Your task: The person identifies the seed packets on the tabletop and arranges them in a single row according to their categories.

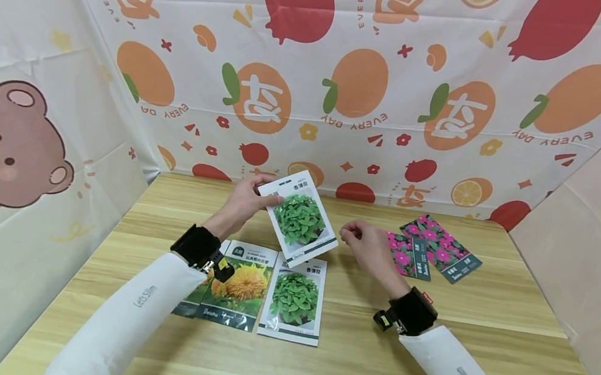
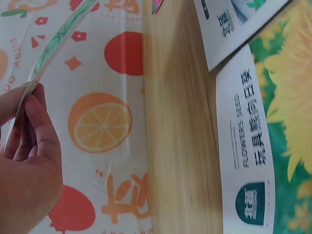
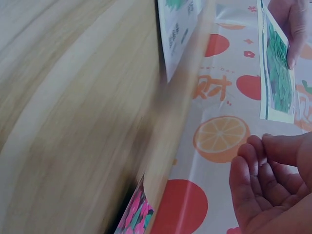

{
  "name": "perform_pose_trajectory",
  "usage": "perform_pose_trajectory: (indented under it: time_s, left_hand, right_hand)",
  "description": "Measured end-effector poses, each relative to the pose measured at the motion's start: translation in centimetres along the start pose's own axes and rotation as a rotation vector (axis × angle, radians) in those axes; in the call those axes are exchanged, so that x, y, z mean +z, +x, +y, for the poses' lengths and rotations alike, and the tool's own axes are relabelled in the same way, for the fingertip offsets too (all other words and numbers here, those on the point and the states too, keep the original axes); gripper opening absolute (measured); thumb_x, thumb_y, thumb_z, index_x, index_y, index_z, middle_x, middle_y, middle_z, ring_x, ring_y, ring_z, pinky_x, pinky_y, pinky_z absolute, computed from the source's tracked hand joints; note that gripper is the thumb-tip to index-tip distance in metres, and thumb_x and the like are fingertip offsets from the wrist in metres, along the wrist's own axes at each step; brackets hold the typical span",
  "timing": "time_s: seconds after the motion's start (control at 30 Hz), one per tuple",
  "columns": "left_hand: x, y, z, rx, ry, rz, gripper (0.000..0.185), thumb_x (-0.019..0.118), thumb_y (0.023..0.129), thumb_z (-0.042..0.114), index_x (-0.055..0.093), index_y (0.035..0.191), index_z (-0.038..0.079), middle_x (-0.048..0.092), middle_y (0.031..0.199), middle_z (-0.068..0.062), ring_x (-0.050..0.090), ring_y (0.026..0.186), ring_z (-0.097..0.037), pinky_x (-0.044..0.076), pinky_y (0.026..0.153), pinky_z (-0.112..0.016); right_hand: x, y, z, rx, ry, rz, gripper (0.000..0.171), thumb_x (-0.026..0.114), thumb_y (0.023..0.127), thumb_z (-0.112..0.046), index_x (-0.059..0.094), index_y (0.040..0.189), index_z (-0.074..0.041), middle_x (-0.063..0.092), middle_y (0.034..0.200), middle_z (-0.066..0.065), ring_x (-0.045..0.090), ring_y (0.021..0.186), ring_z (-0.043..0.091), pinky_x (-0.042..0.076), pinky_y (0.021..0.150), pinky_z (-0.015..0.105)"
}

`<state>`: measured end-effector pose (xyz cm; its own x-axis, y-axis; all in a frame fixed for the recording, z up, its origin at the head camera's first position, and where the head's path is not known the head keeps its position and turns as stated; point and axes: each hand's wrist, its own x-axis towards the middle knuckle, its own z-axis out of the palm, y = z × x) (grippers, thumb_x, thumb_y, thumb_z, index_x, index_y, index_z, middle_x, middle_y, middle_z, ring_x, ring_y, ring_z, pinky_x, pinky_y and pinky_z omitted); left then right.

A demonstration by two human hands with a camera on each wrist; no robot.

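Note:
A white seed packet (image 1: 301, 219) with a green leafy plant picture is held up and tilted above the table. My left hand (image 1: 247, 199) pinches its upper left part between thumb and fingers; the left wrist view shows the packet (image 2: 54, 45) nearly edge-on. Just right of its lower corner, my right hand (image 1: 370, 247) is raised with fingers loosely bent and nothing between them; the right wrist view shows a gap between those fingers and the packet (image 3: 278, 73). Below lies a matching leafy packet (image 1: 295, 300), beside a sunflower packet (image 1: 237, 285) partly covering another at its left.
Two pink-flower packets (image 1: 439, 248) lie on the right side of the wooden table (image 1: 492, 348), one partly behind my right hand. A printed fruit-pattern cloth (image 1: 307, 127) hangs along the table's back edge, with pale cloth walls at both sides.

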<state>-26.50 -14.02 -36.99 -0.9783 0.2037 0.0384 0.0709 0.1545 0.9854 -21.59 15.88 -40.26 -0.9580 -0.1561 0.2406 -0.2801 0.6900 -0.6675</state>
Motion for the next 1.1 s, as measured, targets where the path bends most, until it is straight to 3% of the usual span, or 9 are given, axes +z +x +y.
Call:
perform_pose_trajectory:
  time_s: [0.23,0.63,0.77,0.9,0.97,1.1]
  left_hand:
    - [1.8,-0.1,0.4,-0.006,0.036,-0.094,0.047,0.073,0.096,0.004,0.057,0.14,0.001,0.063,0.125,-0.02,0.064,0.1,-0.023,0.056,0.092,-0.043]
    - [4.7,-0.5,0.5,0.024,0.12,-0.211,0.04,0.077,0.094,0.007,0.063,0.132,0.004,0.068,0.107,-0.014,0.062,0.088,-0.022,0.054,0.086,-0.048]
    - [5.4,-0.5,0.4,0.022,0.106,-0.223,0.04,0.078,0.092,0.005,0.065,0.13,0.002,0.069,0.104,-0.013,0.062,0.085,-0.02,0.055,0.084,-0.045]
    - [5.9,-0.5,0.0,0.004,0.098,-0.238,0.042,0.079,0.091,0.005,0.064,0.131,0.002,0.067,0.101,-0.011,0.06,0.083,-0.019,0.055,0.088,-0.052]
    - [6.0,-0.5,-0.2,-0.003,0.099,-0.244,0.043,0.079,0.091,0.005,0.064,0.131,0.003,0.067,0.1,-0.011,0.059,0.082,-0.019,0.052,0.092,-0.059]
    - [6.3,-0.5,-0.4,0.003,0.118,-0.262,0.042,0.079,0.091,0.007,0.065,0.131,0.004,0.068,0.105,-0.011,0.059,0.084,-0.02,0.053,0.089,-0.052]
  right_hand:
    - [-0.5,0.3,-0.4,0.025,0.102,0.032,0.022,0.062,0.107,-0.019,0.074,0.112,-0.001,0.074,0.094,0.01,0.069,0.084,0.022,0.053,0.07,0.033]
    - [-1.1,0.3,0.0,0.076,0.237,0.014,0.037,0.053,0.111,-0.028,0.071,0.124,0.002,0.074,0.102,0.016,0.069,0.098,0.036,0.058,0.082,0.04]
    - [-1.6,0.2,-0.1,0.104,0.321,0.023,0.038,0.053,0.111,-0.027,0.071,0.12,0.005,0.072,0.099,0.018,0.067,0.097,0.039,0.06,0.083,0.035]
    - [-2.1,0.3,-0.1,0.121,0.334,0.012,0.036,0.055,0.11,-0.026,0.071,0.122,0.004,0.072,0.102,0.018,0.067,0.1,0.041,0.06,0.081,0.028]
    - [-2.3,0.2,0.0,0.132,0.332,-0.007,0.035,0.058,0.109,-0.027,0.07,0.124,0.002,0.073,0.105,0.018,0.068,0.101,0.041,0.06,0.085,0.035]
    - [-2.7,0.2,0.3,0.159,0.346,-0.052,0.039,0.062,0.106,-0.031,0.069,0.128,0.0,0.072,0.111,0.018,0.069,0.105,0.04,0.057,0.094,0.053]
